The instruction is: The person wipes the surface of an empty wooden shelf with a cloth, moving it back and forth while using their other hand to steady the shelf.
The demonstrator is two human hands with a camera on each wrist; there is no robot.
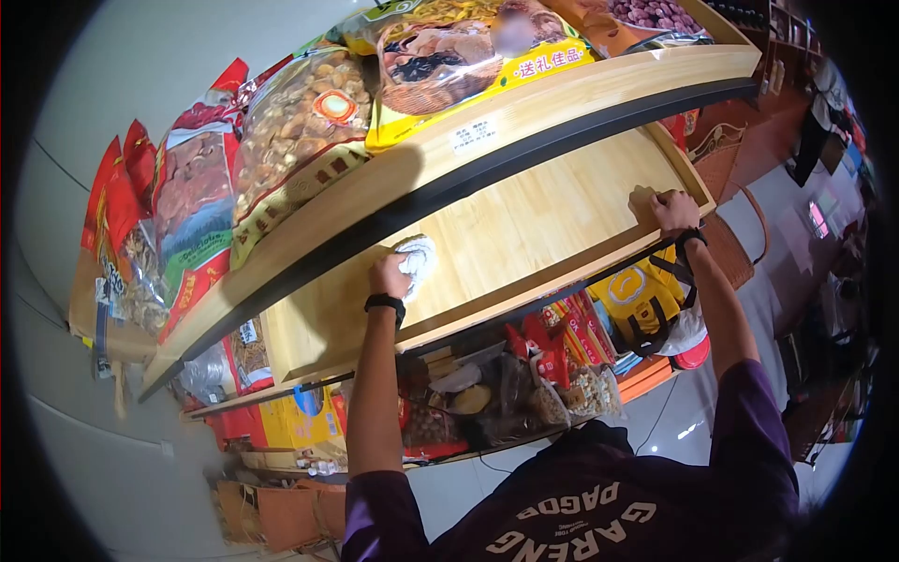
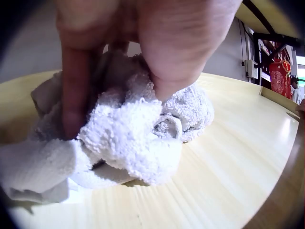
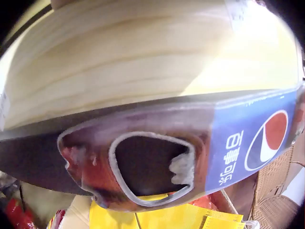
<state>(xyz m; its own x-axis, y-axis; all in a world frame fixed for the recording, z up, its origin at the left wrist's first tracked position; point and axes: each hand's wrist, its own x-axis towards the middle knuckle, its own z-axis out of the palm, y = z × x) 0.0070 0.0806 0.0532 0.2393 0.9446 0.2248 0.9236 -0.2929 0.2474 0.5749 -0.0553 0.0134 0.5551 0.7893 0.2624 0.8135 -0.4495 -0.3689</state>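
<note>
A crumpled white terry cloth (image 1: pixel 417 262) lies on the bare wooden shelf tray (image 1: pixel 524 234). My left hand (image 1: pixel 390 276) grips it from above, its fingers sunk into the folds; the left wrist view shows the bunched cloth (image 2: pixel 128 129) against the pale wood (image 2: pixel 228 143). At the tray's right front corner, my right hand (image 1: pixel 674 212) holds the raised front lip with curled fingers. Only a sliver of a finger (image 3: pixel 59 3) shows at the top of the right wrist view, above the wooden front board (image 3: pixel 119 62).
An upper shelf (image 1: pixel 581 80) with bagged dried goods (image 1: pixel 304 122) overhangs the tray, edged by a dark bar. Below are packaged goods (image 1: pixel 562 347) and a yellow bag (image 1: pixel 637 300). A Pepsi-printed card (image 3: pixel 271 138) hangs under the front board. Wicker baskets (image 1: pixel 735 248) stand right.
</note>
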